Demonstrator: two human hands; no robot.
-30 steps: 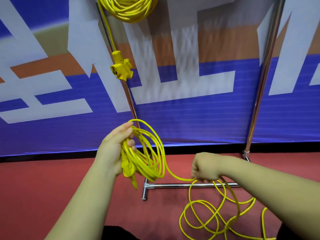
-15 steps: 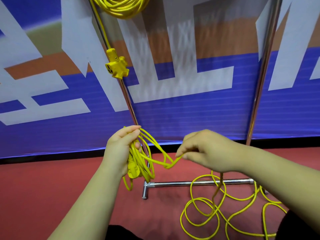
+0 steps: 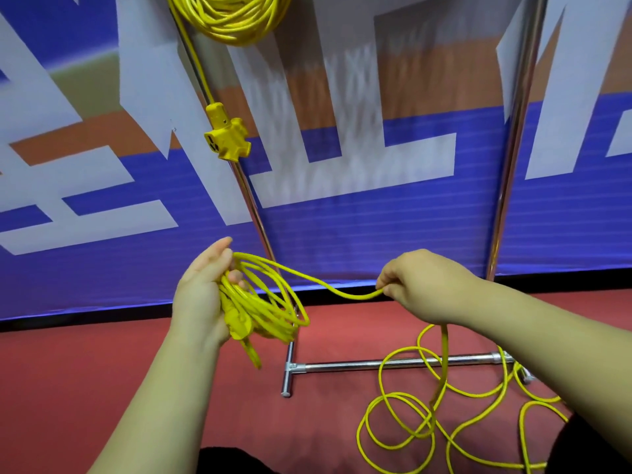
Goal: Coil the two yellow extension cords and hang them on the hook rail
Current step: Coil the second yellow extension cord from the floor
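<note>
Two yellow cords: the hung coil (image 3: pixel 236 20) sits above, its socket end (image 3: pixel 227 140) pointing down. Your left hand (image 3: pixel 201 297) grips the second coil (image 3: pixel 270 309); your right hand (image 3: pixel 422 285) pinches its strand (image 3: pixel 345 295), stretched sideways between them, slack (image 3: pixel 444 364) looped on the floor (image 3: pixel 102 371).

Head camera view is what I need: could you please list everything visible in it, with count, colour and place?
hung coil: one, yellow, top edge, cut off by the frame
socket block: one, yellow, dangling from the hung coil beside the left pole
second cord: one, yellow, loops in the left hand, a strand across to the right hand, the rest loose on the floor at lower right
metal rack: one, chrome, two poles and a floor bar
banner: one, blue, white and orange, behind the rack
floor: red
left hand: grips the loops
right hand: pinches the strand
</note>
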